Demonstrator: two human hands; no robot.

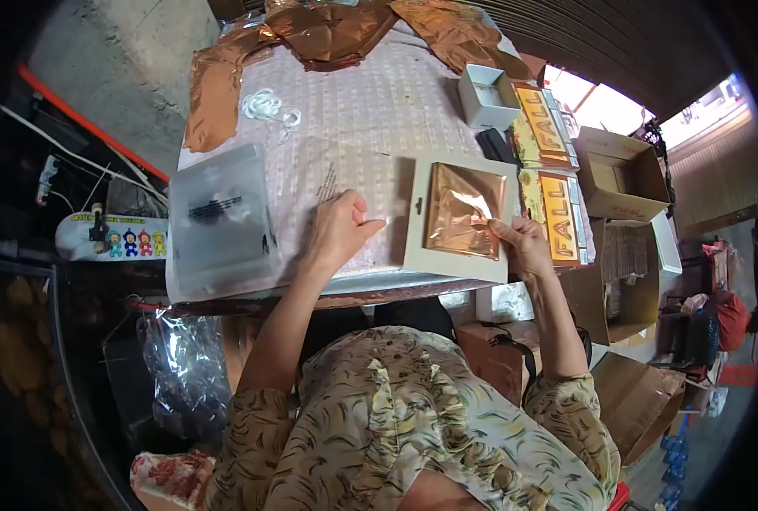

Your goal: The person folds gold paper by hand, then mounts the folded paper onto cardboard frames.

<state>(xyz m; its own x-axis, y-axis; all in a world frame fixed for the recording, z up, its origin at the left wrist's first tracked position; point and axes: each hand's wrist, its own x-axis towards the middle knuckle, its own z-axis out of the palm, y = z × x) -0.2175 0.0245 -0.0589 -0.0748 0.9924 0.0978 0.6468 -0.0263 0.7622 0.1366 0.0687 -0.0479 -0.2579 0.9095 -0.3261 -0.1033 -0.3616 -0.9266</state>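
My left hand (pixel 336 228) has its fingers curled and its thumb pointing right, at the lower end of a clear plastic bag (pixel 327 181) with small dark print. The bag's edges are hard to make out. To the right, my right hand (pixel 523 244) pinches the right side of a folded copper foil packet (pixel 462 209), thumb on top. This packet lies on a pale card (pixel 414 243) with a small slot at its left edge. A stack of frosted plastic bags (pixel 220 221) lies left of my left hand.
Copper foil pieces (pixel 328 36) lie along the table's far side. White cord (pixel 262 105) rests at the left. At the right are a white box (pixel 488 96), a black object (pixel 498 146) and "FALL" printed cards (pixel 557 217). Open cardboard boxes (pixel 621 175) stand beyond the right edge.
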